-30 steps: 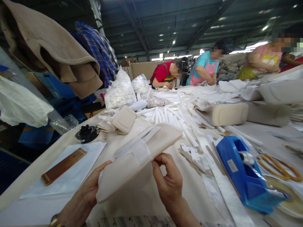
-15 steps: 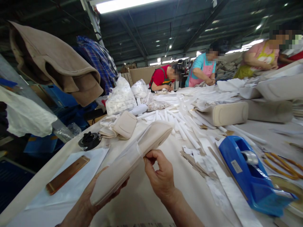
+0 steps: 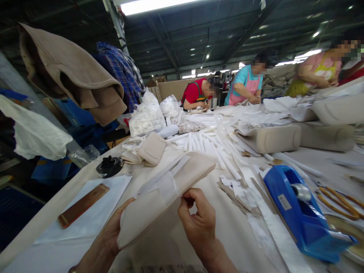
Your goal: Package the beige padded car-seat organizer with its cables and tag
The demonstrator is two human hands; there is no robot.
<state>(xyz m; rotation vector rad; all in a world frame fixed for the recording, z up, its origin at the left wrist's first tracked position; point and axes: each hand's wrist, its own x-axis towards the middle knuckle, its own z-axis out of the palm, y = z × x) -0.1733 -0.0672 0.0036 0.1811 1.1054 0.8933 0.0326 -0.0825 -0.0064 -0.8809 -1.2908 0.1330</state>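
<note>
A long, flat beige leather bag piece (image 3: pixel 142 220) is held tilted above the table, its far end pointing up and right. A thin translucent white wrapping (image 3: pixel 167 185) lies across its middle and upper side. My left hand (image 3: pixel 113 223) grips the near left end, with the thumb along the edge and the other fingers hidden underneath. At the lower right edge, beside the wrapping, my right hand (image 3: pixel 197 216) is closed in a pinch with thumb and forefinger. What exactly lies between those fingertips is too small to make out.
A blue tape dispenser (image 3: pixel 295 212) and orange-handled scissors (image 3: pixel 338 203) lie at right. White rolls (image 3: pixel 199 142) and beige bag pieces (image 3: pixel 153 148) cover the back. A phone (image 3: pixel 83 204) rests on white paper at left, near a black round object (image 3: pixel 109 167). Several co-workers stand beyond the table.
The beige bag piece has turned so that more of its wrapped upper face shows. Both hands have shifted slightly right and down in view, the right still pinching at the edge.
</note>
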